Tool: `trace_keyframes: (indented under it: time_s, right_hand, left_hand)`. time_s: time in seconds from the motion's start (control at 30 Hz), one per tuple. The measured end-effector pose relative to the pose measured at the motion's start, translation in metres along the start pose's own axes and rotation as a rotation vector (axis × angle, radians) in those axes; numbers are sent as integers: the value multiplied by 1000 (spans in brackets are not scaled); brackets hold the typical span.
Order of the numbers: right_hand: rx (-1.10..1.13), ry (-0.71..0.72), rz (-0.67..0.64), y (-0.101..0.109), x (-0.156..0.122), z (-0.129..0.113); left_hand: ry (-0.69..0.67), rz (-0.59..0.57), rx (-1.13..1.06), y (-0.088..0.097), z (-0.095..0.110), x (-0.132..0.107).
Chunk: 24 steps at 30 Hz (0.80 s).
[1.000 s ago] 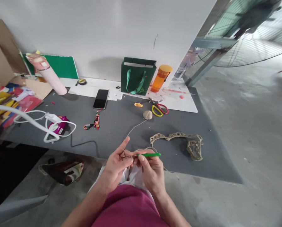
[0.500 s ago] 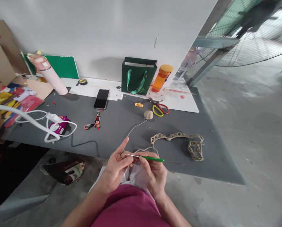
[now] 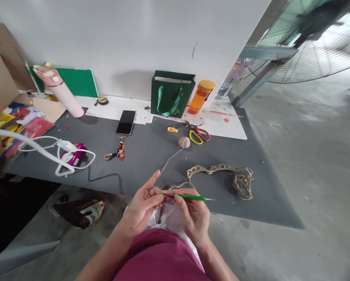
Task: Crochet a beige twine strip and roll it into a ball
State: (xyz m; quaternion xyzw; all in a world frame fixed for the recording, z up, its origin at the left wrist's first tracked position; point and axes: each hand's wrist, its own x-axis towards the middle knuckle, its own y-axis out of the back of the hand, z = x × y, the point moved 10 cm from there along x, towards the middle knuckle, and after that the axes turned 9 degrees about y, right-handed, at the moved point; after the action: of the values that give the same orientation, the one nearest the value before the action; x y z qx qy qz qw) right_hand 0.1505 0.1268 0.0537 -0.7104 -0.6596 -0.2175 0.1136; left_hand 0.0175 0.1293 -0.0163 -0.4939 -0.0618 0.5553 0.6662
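Observation:
My right hand (image 3: pixel 194 216) is closed on a crochet hook (image 3: pixel 194 197) with a green handle, held almost level and pointing left. The hook's metal tip meets the fingertips of my left hand (image 3: pixel 144 205). That hand pinches yarn work, mostly hidden by the fingers, with its index finger raised. A strand of beige yarn (image 3: pixel 169 158) runs from the raised finger to a small yarn ball (image 3: pixel 184 142) on the table. Another strand leads from between my hands to a lacy crocheted strip (image 3: pixel 218 168), which lies curled at its right end.
On the grey table (image 3: pixel 145 156) lie a phone (image 3: pixel 126 122) with a beaded strap, scissors (image 3: pixel 200 136) and a purple device (image 3: pixel 75 154) with white cables. Behind stand a green paper bag (image 3: pixel 172 95), an orange bottle (image 3: pixel 201 97) and a pink flask (image 3: pixel 60 93). A large fan (image 3: pixel 312 43) is at right.
The crochet hook and my right hand have shifted slightly right. The yarn from my left index finger hangs in a slightly different curve. The yarn ball and crocheted strip stay in place.

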Motion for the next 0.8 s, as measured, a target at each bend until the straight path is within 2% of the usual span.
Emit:
trace_keyframes:
  time_s: [0.07, 0.33, 0.57, 0.8]
  right_hand:
    - [57, -1, -21, -5, 1, -1]
    - [280, -137, 84, -9, 0, 14]
    - [326, -166, 95, -9, -3, 18]
    - [344, -137, 82, -9, -1, 14]
  left_hand:
    - [-23, 21, 6, -1, 2, 0]
    - [-16, 31, 15, -4, -2, 1]
    - [-24, 39, 26, -2, -1, 2]
    - [-8, 42, 21, -3, -1, 1]
